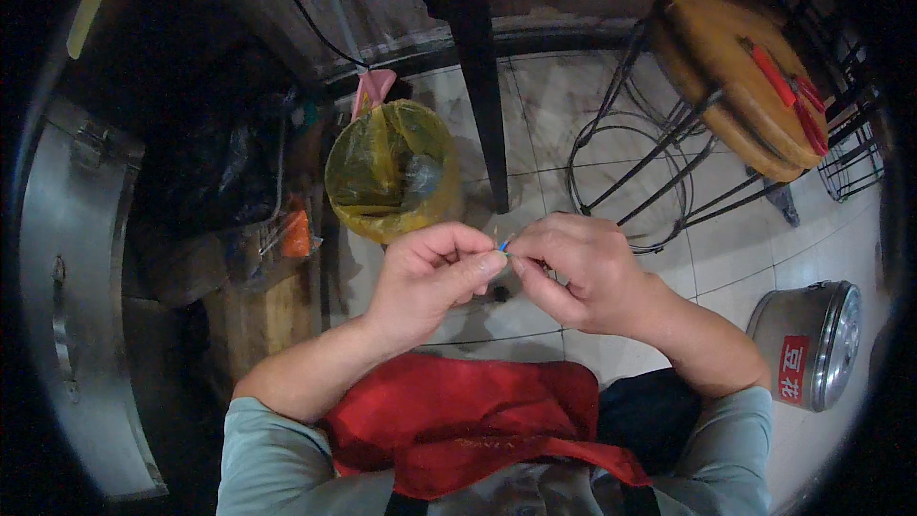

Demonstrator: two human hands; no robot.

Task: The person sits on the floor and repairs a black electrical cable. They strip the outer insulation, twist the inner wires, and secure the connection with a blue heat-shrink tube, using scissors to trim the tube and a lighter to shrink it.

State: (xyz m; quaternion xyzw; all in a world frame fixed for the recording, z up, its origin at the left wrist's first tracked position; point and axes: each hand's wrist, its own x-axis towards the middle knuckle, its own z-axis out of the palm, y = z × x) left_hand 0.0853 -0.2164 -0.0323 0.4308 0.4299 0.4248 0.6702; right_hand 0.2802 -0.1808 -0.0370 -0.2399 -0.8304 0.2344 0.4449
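Observation:
In the head view my left hand [425, 282] and my right hand [583, 272] meet at mid-frame, both pinched at the fingertips on a small, thin blue piece [504, 247]. Thin pale ends stick up from it between my fingertips; they are too small to make out. A yellow bag-lined bin [349, 167] stands on the floor just beyond my hands. A red cloth [458, 401] lies across my lap.
A stacked pair of wooden-topped wire stools [707, 57] at right carries red-handled tools [772, 75]. A lidded steel pot [841, 334] sits below. At left are a steel door [81, 306], dark bags [229, 162] and a wooden board [258, 315]. A black post [482, 124] stands behind.

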